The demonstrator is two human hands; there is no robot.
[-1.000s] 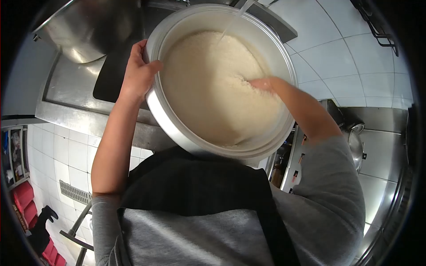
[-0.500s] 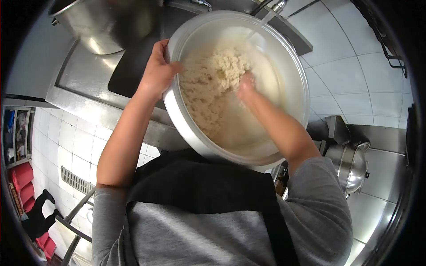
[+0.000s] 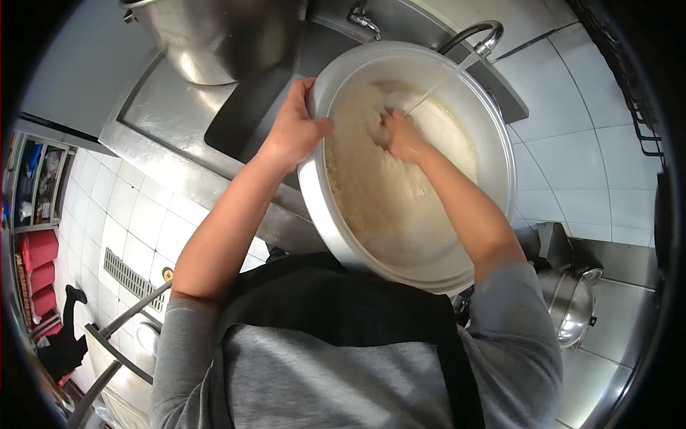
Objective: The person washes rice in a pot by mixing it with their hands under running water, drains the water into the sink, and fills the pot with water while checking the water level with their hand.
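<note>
A large round metal pot (image 3: 321,207) is tilted at the sink, with rice (image 3: 386,193) in cloudy water inside. My left hand (image 3: 294,132) grips its left rim, the thumb over the edge and the fingers on the outside. Inside the pot, my right hand (image 3: 404,136) is in the rice and water, fingers bent and partly under the surface; whether they hold rice is hidden. Water runs from the curved faucet (image 3: 487,44) into the pot, close to my right hand.
A tall steel pot (image 3: 214,43) stands on the counter (image 3: 164,114) at the upper left, beside the sink basin (image 3: 246,118). A second tap (image 3: 364,21) is behind the pot. At the right is a shiny lidded pan (image 3: 568,304). Red bins (image 3: 41,250) sit at the far left.
The view has shifted, so the pot and both hands appear further right and lower. My right hand has moved through the rice from the right side toward the pot's upper middle.
</note>
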